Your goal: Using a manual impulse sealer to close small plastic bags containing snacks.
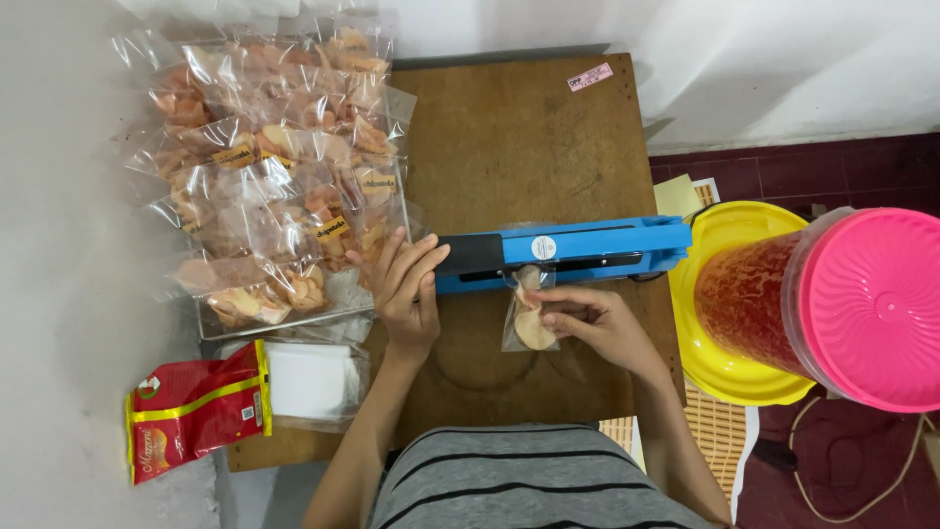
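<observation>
A blue heat sealer (587,250) lies across a brown wooden board (509,147). My left hand (406,289) rests flat on the sealer's black handle end, fingers spread. My right hand (592,318) pinches a small clear bag of crackers (529,318), whose open top sits in the sealer's jaw. The bag hangs toward me on the board.
A tray (284,321) piled with several sealed cracker bags (284,167) stands at the left. A red snack packet (191,407) and a stack of clear empty bags (313,382) lie near left. A big jar of crackers with a pink lid (867,304) rests on a yellow lid (720,377) at the right.
</observation>
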